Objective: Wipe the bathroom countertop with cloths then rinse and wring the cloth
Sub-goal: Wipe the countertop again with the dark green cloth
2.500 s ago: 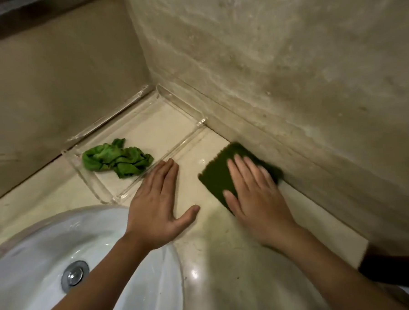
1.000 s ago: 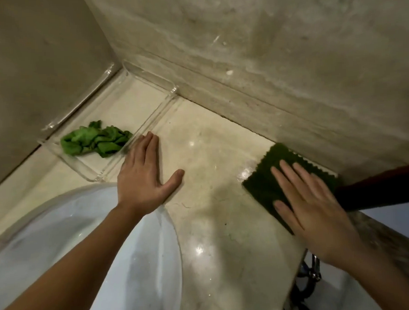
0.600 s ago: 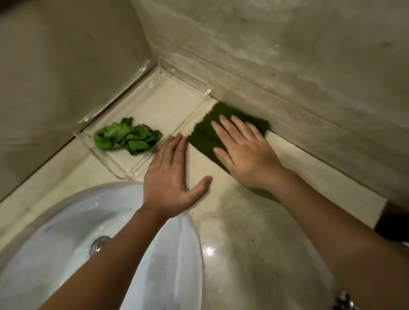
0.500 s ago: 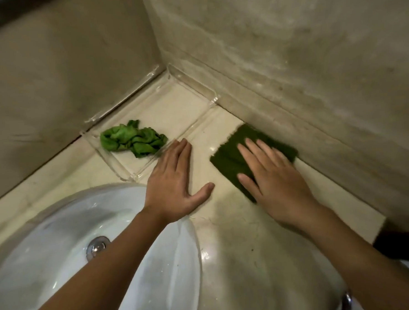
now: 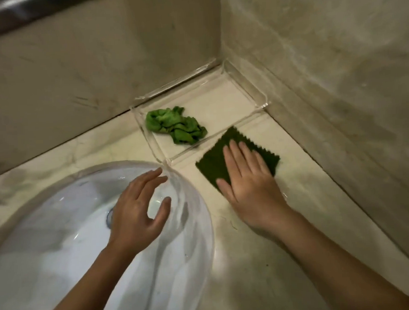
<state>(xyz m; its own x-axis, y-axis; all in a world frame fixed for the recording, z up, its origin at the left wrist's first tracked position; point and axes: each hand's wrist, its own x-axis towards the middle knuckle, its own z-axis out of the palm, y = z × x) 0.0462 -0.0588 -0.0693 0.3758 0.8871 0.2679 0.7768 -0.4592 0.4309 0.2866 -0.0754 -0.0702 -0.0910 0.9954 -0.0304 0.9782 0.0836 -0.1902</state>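
flat cloth [image 5: 213, 164]: dark green
crumpled cloth [image 5: 176, 126]: bright green
tray [image 5: 152, 143]: see-through
sink [image 5: 62, 257]: white
countertop [image 5: 252, 278]: cream, shiny

Marble countertop [image 5: 264, 270], dark green cloth [image 5: 213, 164], clear tray [image 5: 257, 92]

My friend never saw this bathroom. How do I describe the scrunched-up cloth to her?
From the white sink, look past its far rim to the clear tray in the wall corner. The bright green cloth lies crumpled inside that tray. The dark green cloth is flat, outside the tray, under the right hand.
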